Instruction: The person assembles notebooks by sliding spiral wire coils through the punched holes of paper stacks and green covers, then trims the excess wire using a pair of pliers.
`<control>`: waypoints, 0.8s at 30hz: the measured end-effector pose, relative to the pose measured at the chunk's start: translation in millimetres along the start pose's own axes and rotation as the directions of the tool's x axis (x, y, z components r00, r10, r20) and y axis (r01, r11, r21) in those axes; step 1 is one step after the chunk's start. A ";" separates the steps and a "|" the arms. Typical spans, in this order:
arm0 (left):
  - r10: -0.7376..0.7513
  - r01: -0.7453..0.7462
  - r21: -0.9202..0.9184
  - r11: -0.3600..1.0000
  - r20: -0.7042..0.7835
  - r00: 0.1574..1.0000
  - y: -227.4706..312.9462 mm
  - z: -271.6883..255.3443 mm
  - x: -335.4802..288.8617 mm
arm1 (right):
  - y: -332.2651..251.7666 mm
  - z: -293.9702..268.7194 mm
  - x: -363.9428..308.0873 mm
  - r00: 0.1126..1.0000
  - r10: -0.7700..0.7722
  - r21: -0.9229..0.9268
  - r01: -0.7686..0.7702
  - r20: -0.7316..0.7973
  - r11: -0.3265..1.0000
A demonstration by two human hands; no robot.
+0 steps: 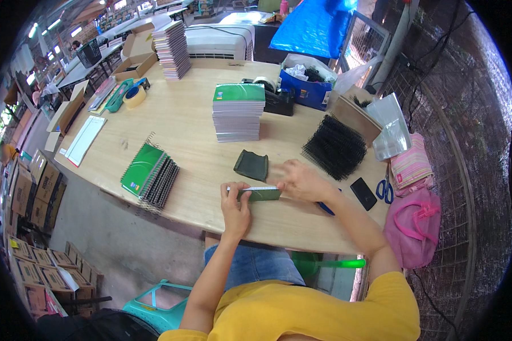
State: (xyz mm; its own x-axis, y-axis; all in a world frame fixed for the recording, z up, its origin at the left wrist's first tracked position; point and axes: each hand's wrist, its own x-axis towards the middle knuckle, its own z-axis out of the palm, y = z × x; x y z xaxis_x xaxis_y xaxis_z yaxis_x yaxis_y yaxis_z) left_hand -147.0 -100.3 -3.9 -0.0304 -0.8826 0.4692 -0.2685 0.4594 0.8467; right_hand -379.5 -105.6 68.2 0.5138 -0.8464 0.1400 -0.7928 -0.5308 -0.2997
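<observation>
My left hand (236, 210) grips a small green-covered notebook (261, 195) on its edge near the front of the table, its white page edges facing up. At the notebook's right end is my right hand (301, 181); motion smears its fingers, so what they hold, if anything, is unclear. Just beyond lies a dark green, curved-sided block (251, 165). Spiral-bound green notebooks (145, 170) are piled to the left. Farther back stands a tall stack of green-covered notebooks (239, 113) without visible coils. A heap of black binding coils (335, 146) sits to the right.
Right of my hands lie a black phone (363, 194), blue-handled scissors (384, 191) and a pink bag (413, 227). A tape dispenser (276, 99) and blue box (304, 91) stand behind. Tape rolls (134, 98) and another book stack (172, 51) occupy the far left.
</observation>
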 end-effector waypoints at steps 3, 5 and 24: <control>0.033 -0.034 0.014 0.999 0.024 0.999 -6.3 -16.0 -0.2 | 21.1 -5.0 40.2 0.977 -0.146 0.071 0.159 -0.155 0.985; 0.031 -0.032 0.004 0.999 0.055 0.998 -3.1 -21.5 0.5 | 26.7 0.4 72.0 0.965 -0.242 -0.237 0.260 0.103 0.936; 0.053 -0.054 0.016 0.998 0.076 0.996 -0.6 -2.9 5.6 | 25.5 -2.8 -5.7 0.983 -0.021 0.895 -0.158 0.183 0.417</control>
State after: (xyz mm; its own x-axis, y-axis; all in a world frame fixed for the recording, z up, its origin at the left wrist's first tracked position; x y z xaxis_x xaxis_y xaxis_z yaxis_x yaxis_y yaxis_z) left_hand -144.2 -105.2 -1.1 -0.1171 -0.8621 0.4929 -0.2820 0.5048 0.8159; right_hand -403.5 -114.4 62.4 0.5815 -0.8130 -0.0290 -0.1181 -0.0491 -0.9918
